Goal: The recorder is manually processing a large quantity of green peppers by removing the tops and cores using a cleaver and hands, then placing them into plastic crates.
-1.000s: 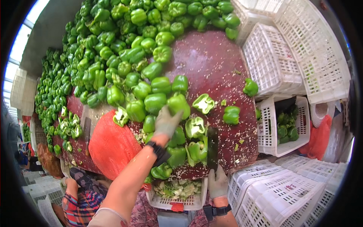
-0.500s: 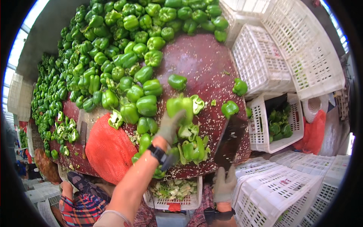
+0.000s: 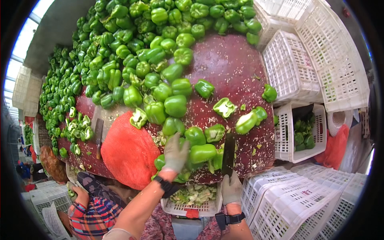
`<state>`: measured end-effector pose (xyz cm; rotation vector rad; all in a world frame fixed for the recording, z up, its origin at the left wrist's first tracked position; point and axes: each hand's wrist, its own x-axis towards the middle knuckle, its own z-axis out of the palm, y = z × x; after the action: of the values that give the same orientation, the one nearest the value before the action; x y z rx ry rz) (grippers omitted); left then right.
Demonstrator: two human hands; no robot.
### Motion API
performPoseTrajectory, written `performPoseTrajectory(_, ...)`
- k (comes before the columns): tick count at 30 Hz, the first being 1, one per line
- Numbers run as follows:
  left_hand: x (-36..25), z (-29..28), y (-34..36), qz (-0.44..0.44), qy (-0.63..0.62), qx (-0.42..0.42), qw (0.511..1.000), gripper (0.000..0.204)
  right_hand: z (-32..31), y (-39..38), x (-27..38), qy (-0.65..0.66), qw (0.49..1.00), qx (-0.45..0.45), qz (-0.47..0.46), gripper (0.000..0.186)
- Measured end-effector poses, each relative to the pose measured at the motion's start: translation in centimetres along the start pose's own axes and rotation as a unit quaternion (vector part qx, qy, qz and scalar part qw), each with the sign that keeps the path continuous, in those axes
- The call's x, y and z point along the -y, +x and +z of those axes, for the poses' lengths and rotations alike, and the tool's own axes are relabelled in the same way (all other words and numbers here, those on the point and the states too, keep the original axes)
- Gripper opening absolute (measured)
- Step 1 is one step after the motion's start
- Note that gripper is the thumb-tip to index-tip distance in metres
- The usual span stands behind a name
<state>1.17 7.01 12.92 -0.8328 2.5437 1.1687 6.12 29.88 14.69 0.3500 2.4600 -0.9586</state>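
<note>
- Left hand [image 3: 176,154], gloved, lower centre of frame: fingers spread, laid over a pepper [image 3: 203,153] at the near table [image 3: 236,68] edge; closed on nothing, pressing rather than gripping.
- Right hand [image 3: 231,189], gloved, lower centre-right: wrapped round the handle of a knife [image 3: 229,154].
- Knife: long axis nearly vertical in frame, blade pointing up and away from the body, lying just right of the pepper.
- Pepper: whole, long axis roughly horizontal in frame, slightly tilted; stem end not discernible.
- Done, judged from layout: several cut pieces near the knife, among them an open half [image 3: 224,107] at centre and another half [image 3: 138,118] centre-left; trimmings in a tray [image 3: 195,200] below the table edge; crate [image 3: 301,134] at right part-filled with peppers.
- Left, judged likewise: large pile [image 3: 132,44] of whole peppers across upper left and upper centre, uncut; work appears at an early stage relative to stock.
- Red mesh sack [image 3: 128,152] at lower left, touching the table edge, just left of the left hand.
- Second knife [image 3: 98,136] at left, lying on the table, unattended.
- Empty white crates [image 3: 316,60] stacked at upper right and lower right.
- Another person's plaid sleeve [image 3: 90,218] at lower left, apart from both hands.
</note>
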Motion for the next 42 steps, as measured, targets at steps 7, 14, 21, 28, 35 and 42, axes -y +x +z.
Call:
performPoseTrajectory(7,-2.6,5.1,6.0,-0.027,0.26,0.183,0.948,0.096,2.4,-0.5,-3.0,0.149,0.987,-0.064,-0.016,0.035)
performPoseTrajectory(14,0.8,2.7,6.8,0.058,0.109,0.18,0.976,0.095,-0.6,-0.2,-0.6,0.16,0.987,-0.019,0.005,0.031)
performPoseTrajectory(21,-4.0,0.6,3.2,0.108,-0.197,0.258,0.94,0.091,-3.5,0.1,-2.6,0.135,0.988,-0.062,-0.039,0.03)
performPoseTrajectory(28,-9.8,-2.8,2.2,0.205,-0.296,0.315,0.878,0.099,-11.4,-4.7,6.2,0.366,0.911,-0.188,-0.018,0.026)
performPoseTrajectory(35,-1.7,-4.6,2.4,0.112,-0.191,0.052,0.974,0.077,-4.9,2.2,0.4,-0.119,0.984,0.108,-0.075,0.037)
performPoseTrajectory(42,3.2,3.9,-5.0,0.059,0.252,0.114,0.959,0.081,-0.1,-1.1,-2.6,0.157,0.986,-0.015,0.048,0.036)
